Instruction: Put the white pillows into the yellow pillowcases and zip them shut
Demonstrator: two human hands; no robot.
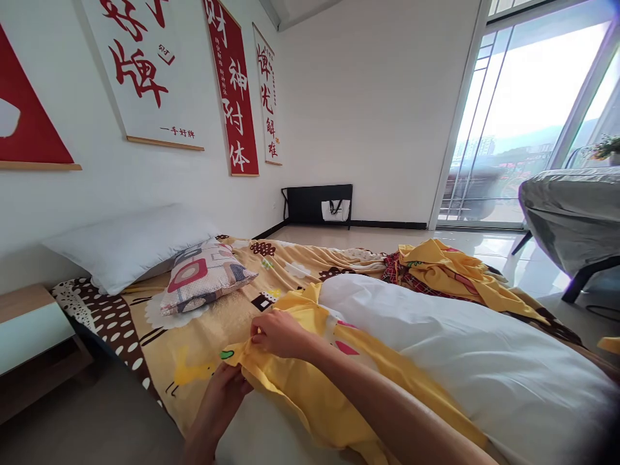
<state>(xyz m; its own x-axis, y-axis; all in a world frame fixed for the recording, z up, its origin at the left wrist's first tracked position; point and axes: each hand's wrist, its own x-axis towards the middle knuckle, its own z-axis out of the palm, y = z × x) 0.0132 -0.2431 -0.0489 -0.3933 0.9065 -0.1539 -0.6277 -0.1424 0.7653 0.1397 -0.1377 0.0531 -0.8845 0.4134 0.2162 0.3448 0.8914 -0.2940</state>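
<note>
Both hands are closed on the near corner of a yellow duvet cover (310, 387), which lies along the near right side of the bed (159, 349). The right hand (281, 334) pinches the fabric's edge from above, fingers curled tight over a bunched fold. The left hand (223, 391) comes up from below just beside it, gripping the same edge, its fingers mostly hidden under the cloth. A white duvet (460, 349) fills the cover and stretches off to the right, half out of it. Farther left on the patterned yellow sheet sit a small patterned cushion (203, 274) and, touching it, a white pillow (126, 245) against the wall. A heap of yellow cloth (450, 265) lies at the far end of the bed. Red and white calligraphy banners (232, 84) hang above, and a grey chair (571, 213) stands at right by the window.
</note>
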